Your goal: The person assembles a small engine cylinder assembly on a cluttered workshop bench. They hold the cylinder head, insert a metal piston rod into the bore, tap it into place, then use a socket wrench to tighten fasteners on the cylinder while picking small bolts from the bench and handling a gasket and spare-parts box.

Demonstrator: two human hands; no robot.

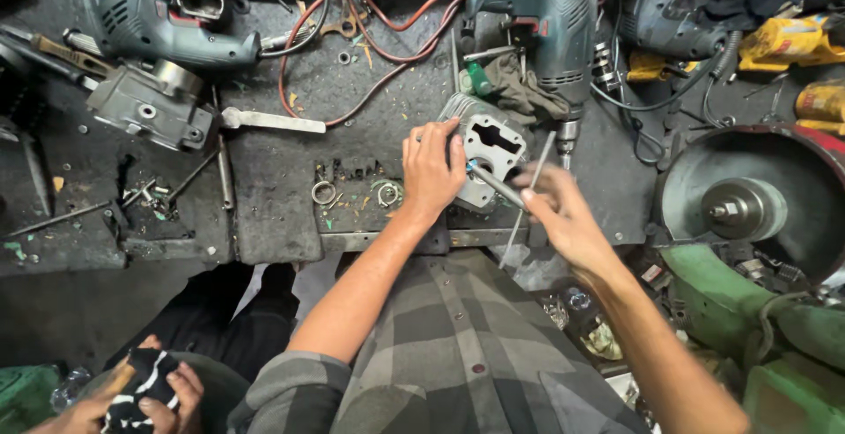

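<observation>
My left hand [431, 170] presses down on a grey metal housing [486, 145] with a shaped opening, lying on the dark workbench [273, 196]. My right hand [556, 209] grips a screwdriver [493, 182] whose tip meets the housing near my left fingers. A thin metal rod [539, 161] lies slanted just behind my right hand. Both forearms reach out from plaid sleeves.
Teal power drills lie at the back left [158, 20], centre [537, 25] and right [669, 11], with red cable [352, 55] looped between. A grey gearbox casting [150, 108] sits left. A round metal disc machine [748, 205] stands right. Another person's hands [141, 390] hold a rag at the bottom left.
</observation>
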